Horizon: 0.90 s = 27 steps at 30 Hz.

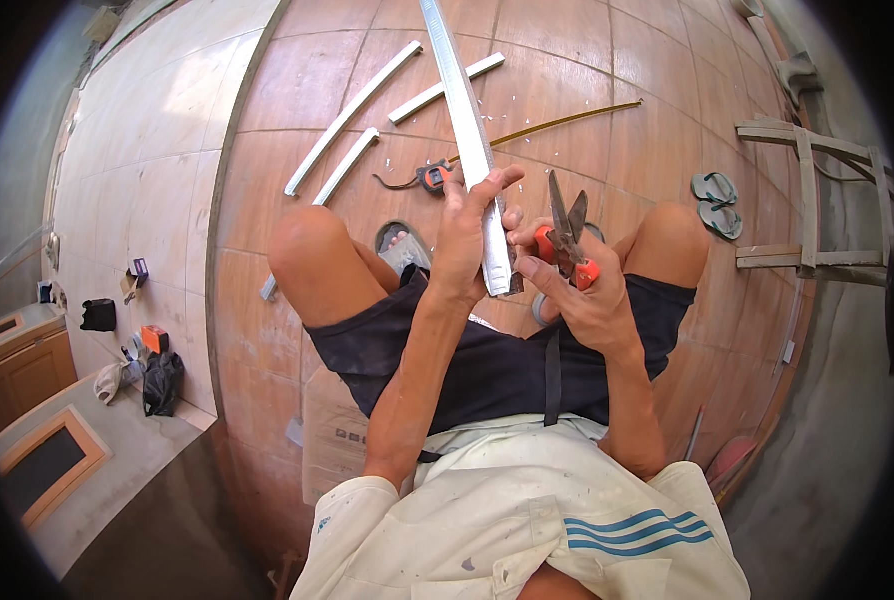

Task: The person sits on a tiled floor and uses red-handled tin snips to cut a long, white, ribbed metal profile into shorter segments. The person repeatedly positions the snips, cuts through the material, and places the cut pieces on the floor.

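Observation:
A long whitish metal profile [467, 125] slants up and away from my lap. My left hand [459, 235] is closed around it near its close end, thumb and a finger reaching across the top. My right hand [599, 310] grips a pair of snips [570, 242] with orange-red handles and dark blades. The blades are spread apart and point away from me, beside the profile and not on it. The fingertips of my right hand are close to the profile's near end; whether they touch it I cannot tell.
A tape measure [435, 178] lies beyond my left hand, its yellow tape [567, 120] pulled out to the right. Several white strips [352, 120] and small scraps lie on the tiles. Green-strapped sandals [717, 205] and a wooden stand [807, 200] are right; a black bag [163, 383] is left.

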Each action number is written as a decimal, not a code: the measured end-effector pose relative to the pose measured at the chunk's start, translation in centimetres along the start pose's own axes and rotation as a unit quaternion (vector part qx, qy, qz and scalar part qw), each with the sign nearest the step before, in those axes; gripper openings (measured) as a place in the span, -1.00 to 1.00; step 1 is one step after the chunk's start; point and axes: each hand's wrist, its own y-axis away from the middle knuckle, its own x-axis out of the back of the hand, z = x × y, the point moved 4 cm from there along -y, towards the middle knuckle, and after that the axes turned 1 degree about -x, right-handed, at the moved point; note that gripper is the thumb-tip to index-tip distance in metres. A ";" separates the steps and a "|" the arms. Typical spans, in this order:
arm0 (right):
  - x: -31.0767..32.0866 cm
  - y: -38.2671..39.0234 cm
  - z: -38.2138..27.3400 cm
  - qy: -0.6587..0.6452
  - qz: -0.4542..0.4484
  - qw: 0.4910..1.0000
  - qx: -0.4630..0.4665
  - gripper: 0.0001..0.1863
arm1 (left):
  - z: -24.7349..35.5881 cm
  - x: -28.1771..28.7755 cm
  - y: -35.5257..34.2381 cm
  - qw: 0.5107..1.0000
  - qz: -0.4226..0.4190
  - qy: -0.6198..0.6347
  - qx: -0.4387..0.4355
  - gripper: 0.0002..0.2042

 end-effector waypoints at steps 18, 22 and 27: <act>-0.2 2.0 0.3 -0.010 0.083 0.991 -0.104 -0.74 | 0.8 -0.9 0.4 0.981 0.037 -0.161 -0.098 -0.32; -0.1 2.2 2.4 -0.096 0.107 0.980 -0.138 -0.74 | 1.9 -2.3 1.2 0.965 0.009 -0.196 -0.175 -0.30; -0.2 2.0 0.0 0.088 0.080 0.986 0.118 -0.73 | 2.6 -3.0 1.1 0.981 0.009 -0.159 -0.113 -0.30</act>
